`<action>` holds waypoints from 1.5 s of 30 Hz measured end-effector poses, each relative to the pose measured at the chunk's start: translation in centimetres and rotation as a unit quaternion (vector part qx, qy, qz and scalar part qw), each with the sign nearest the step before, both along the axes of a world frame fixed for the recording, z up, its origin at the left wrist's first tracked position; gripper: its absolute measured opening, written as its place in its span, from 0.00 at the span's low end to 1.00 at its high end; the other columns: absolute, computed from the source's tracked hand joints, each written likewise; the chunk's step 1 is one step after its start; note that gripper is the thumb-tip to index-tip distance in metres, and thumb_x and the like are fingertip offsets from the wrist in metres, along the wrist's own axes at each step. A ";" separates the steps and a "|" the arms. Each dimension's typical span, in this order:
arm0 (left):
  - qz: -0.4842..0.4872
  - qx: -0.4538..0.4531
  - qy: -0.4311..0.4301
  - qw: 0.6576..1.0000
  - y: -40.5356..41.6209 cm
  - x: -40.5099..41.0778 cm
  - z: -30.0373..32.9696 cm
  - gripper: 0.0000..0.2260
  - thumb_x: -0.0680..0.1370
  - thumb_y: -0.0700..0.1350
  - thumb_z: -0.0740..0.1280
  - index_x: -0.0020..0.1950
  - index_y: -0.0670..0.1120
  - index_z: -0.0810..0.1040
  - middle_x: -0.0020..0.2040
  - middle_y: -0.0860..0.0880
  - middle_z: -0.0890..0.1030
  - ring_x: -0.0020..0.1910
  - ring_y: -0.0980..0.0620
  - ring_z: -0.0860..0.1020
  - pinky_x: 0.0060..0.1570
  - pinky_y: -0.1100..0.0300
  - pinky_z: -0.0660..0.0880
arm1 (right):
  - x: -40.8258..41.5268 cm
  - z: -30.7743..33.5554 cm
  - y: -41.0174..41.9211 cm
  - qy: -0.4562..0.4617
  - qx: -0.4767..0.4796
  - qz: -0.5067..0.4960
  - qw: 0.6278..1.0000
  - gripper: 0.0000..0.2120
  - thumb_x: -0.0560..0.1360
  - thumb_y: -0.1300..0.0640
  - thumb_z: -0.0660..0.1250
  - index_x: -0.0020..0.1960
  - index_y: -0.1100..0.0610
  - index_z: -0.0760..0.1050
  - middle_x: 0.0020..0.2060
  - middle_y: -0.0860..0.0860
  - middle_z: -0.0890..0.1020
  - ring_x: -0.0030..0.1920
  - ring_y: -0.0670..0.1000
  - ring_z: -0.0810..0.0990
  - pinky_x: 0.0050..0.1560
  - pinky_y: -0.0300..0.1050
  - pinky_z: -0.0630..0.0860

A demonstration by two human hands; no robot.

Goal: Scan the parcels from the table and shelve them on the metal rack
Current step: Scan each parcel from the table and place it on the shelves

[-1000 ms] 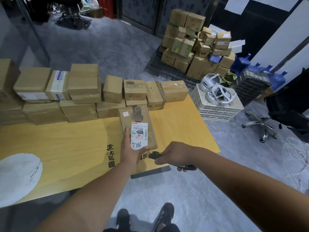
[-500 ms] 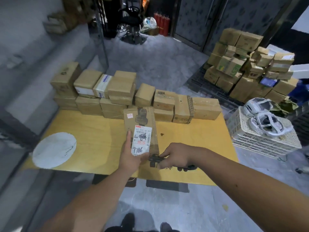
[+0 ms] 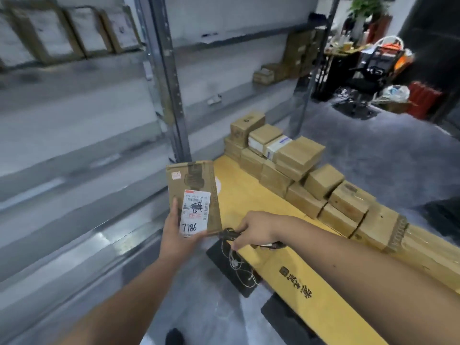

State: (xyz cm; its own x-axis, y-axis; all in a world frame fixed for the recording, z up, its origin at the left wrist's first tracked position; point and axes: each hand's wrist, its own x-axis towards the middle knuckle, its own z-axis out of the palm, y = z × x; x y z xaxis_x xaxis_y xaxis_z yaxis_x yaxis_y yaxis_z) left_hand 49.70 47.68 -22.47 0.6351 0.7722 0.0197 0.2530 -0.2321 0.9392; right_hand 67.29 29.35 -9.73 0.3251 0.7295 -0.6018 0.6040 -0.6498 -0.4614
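Parcel [image 3: 193,192] in left hand [image 3: 175,235]

Both forearms reach forward. The left hand [image 3: 177,235] grips a parcel [image 3: 194,195] from below, thumb up its side; the right hand [image 3: 256,229] curls around a scanner [image 3: 230,234].

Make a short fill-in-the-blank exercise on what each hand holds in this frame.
1. The left hand holds a flat cardboard parcel whose label bears the handwritten number ____.
2. The right hand holds a black ____.
3. The remaining parcels are stacked on a ____ table.

Missing words: 7786; scanner; yellow
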 end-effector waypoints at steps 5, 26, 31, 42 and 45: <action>0.153 0.053 -0.012 0.987 4.1 -9.5 3.2 0.58 0.65 0.43 0.85 0.77 0.77 0.50 0.69 0.56 0.79 0.62 0.63 0.80 0.61 0.61 0.79 | -5.9 3.1 9.2 -0.034 0.028 0.130 0.990 0.25 0.71 0.38 0.77 0.53 0.59 0.85 0.34 0.52 0.79 0.34 0.53 0.78 0.35 0.45 0.74; 0.449 0.116 0.018 0.886 21.2 -43.9 8.4 0.60 0.66 0.48 0.84 0.78 0.76 0.44 0.73 0.56 0.75 0.67 0.56 0.77 0.69 0.50 0.74 | -36.2 7.7 41.4 -0.065 0.124 0.421 0.896 0.20 0.73 0.40 0.77 0.51 0.57 0.86 0.38 0.51 0.81 0.38 0.52 0.78 0.41 0.45 0.73; 0.507 0.113 0.041 0.853 23.7 -49.2 8.0 0.59 0.62 0.58 0.82 0.78 0.77 0.44 0.73 0.56 0.75 0.71 0.52 0.74 0.72 0.41 0.72 | -42.5 7.5 48.4 -0.052 0.132 0.490 0.860 0.20 0.71 0.39 0.77 0.49 0.56 0.86 0.34 0.50 0.80 0.36 0.52 0.78 0.41 0.45 0.74; 0.641 0.086 0.036 0.762 30.3 -55.1 6.9 0.59 0.60 0.60 0.83 0.78 0.77 0.46 0.75 0.57 0.73 0.73 0.53 0.73 0.72 0.42 0.72 | -53.8 5.7 63.0 -0.042 0.128 0.645 0.752 0.18 0.71 0.39 0.77 0.51 0.52 0.87 0.37 0.49 0.83 0.40 0.51 0.81 0.43 0.45 0.76; 0.680 0.078 0.068 0.726 31.3 -56.8 7.1 0.59 0.62 0.60 0.83 0.79 0.76 0.44 0.75 0.54 0.73 0.74 0.50 0.71 0.72 0.40 0.71 | -56.9 5.5 65.6 -0.043 0.115 0.681 0.722 0.18 0.71 0.39 0.77 0.52 0.52 0.87 0.39 0.51 0.83 0.40 0.52 0.80 0.43 0.46 0.76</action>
State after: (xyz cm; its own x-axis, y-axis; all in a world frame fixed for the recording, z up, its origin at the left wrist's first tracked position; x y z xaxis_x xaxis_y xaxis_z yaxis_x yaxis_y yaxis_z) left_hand -7.09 79.00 -15.37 -0.7087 0.6812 0.1836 0.4358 0.2180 0.8733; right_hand 10.36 94.98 -4.24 -0.7595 0.4846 -0.4340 0.6428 0.6616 -0.3861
